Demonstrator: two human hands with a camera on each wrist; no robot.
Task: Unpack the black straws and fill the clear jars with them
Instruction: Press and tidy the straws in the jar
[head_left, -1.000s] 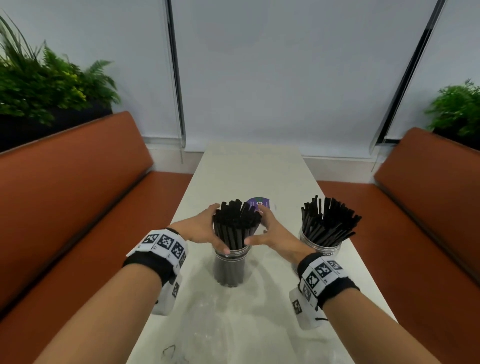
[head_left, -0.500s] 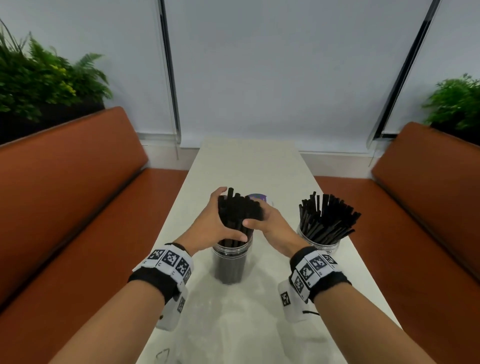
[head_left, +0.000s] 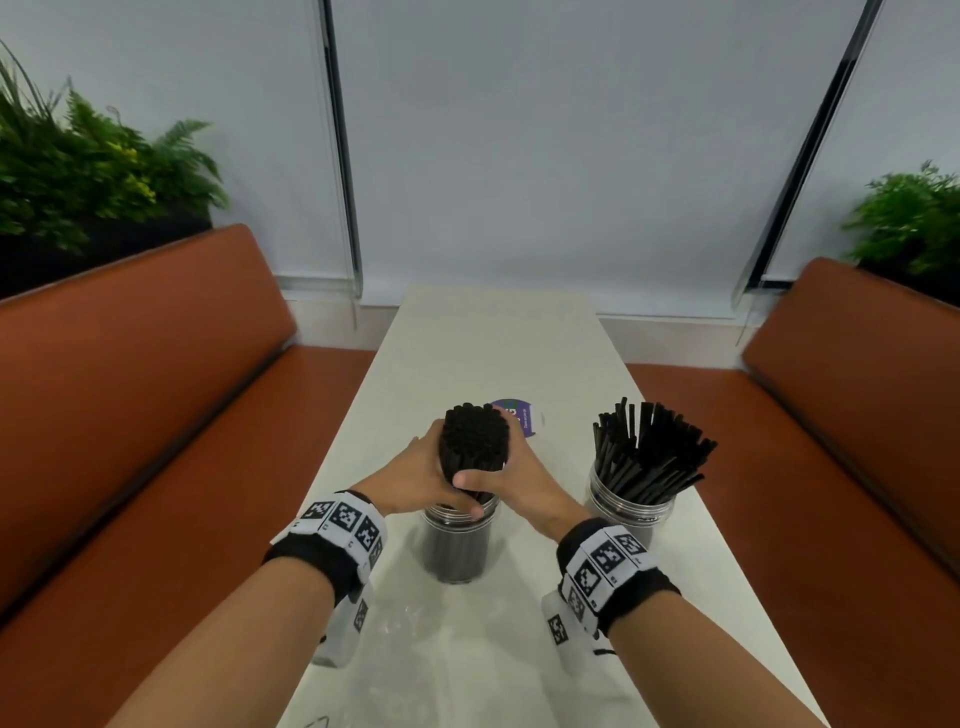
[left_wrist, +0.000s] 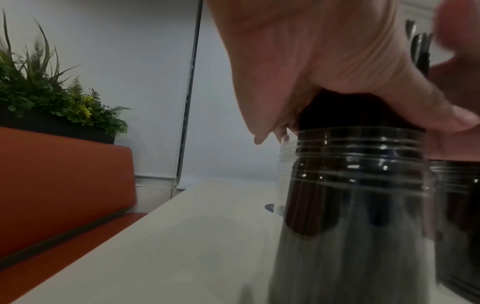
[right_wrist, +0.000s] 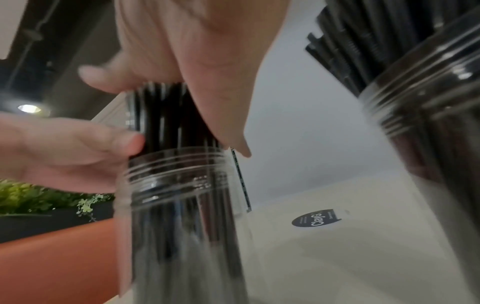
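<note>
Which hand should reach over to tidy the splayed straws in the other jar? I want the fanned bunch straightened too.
Probably the right hand: the jar of fanned straws stands just off its side, while the left hand would have to cross the gripped bundle.

My forearms are bare, with no sleeves reaching them, and my left hand (head_left: 415, 480) and right hand (head_left: 524, 480) wear no gloves or rings. Each wrist carries a black fabric band (head_left: 311, 564) topped by a white strip printed with square black-and-white coded markers (head_left: 343, 517). Under each band hangs a pale grey camera housing (head_left: 345, 631) bearing another such marker, and a thin black cord shows at the right one.
</note>
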